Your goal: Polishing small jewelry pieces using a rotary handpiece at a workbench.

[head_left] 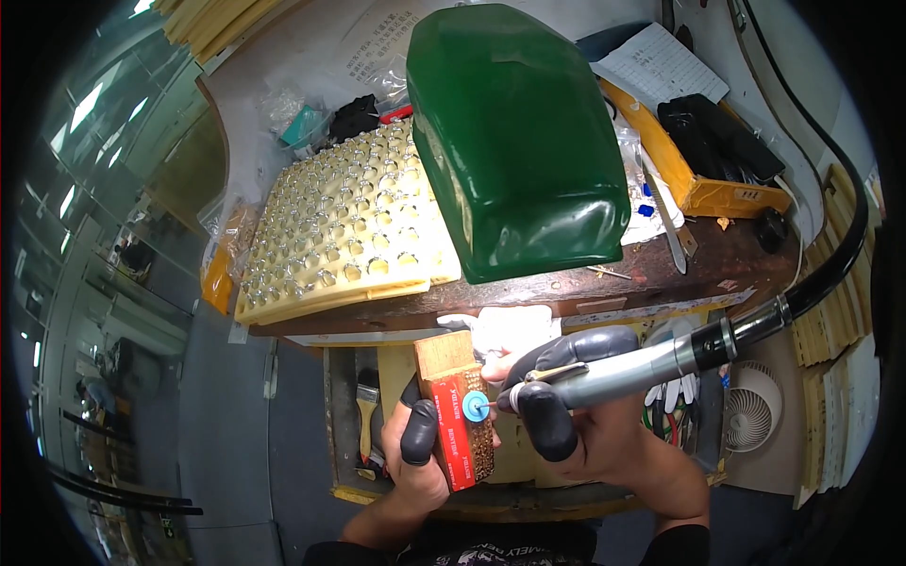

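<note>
My left hand (417,472), with black covers on the thumb and a finger, is closed around a wooden block (443,353) wrapped in red printed tape. Along the block's right side runs a bumpy golden-brown strip (482,451). My right hand (604,436), also in black finger covers, grips a silver rotary handpiece (630,372) from the right. At its tip a small light-blue disc (475,407) is over the edge of the block, where tape and strip meet. Whether disc and strip touch I cannot tell.
A large glossy green hood (524,141) overhangs the brown bench edge (396,312). On its left is a cream tray (330,300) of small shiny pieces. The handpiece's black cable (835,269) arcs along the right. Below lies an open drawer (330,420) with a brush (367,415).
</note>
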Demonstrator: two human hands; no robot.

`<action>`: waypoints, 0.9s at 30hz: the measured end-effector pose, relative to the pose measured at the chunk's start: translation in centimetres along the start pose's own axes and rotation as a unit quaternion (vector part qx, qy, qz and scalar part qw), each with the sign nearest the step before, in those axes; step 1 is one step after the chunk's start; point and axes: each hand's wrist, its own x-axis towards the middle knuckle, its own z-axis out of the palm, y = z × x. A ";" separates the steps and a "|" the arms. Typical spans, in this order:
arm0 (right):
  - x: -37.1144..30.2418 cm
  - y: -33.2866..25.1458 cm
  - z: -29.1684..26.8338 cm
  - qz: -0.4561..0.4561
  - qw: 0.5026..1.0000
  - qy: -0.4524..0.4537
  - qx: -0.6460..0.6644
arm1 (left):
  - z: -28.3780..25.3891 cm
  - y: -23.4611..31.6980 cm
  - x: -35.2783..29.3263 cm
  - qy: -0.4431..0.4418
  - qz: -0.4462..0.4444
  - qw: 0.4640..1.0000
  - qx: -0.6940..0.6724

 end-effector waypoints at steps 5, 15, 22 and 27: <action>0.1 -0.1 0.0 0.003 1.000 -0.001 0.011 | -0.2 -0.1 -0.1 -0.008 -0.003 1.000 -0.001; 0.4 -0.2 0.2 -0.007 1.000 0.015 0.010 | 0.0 0.1 -0.2 0.007 -0.002 1.000 -0.001; 0.4 -0.1 0.1 -0.023 1.000 0.017 -0.004 | 0.0 -0.1 0.0 0.002 0.000 1.000 -0.012; 0.3 -0.2 0.3 -0.015 0.999 0.030 0.023 | 0.1 0.0 0.0 0.003 0.002 1.000 -0.006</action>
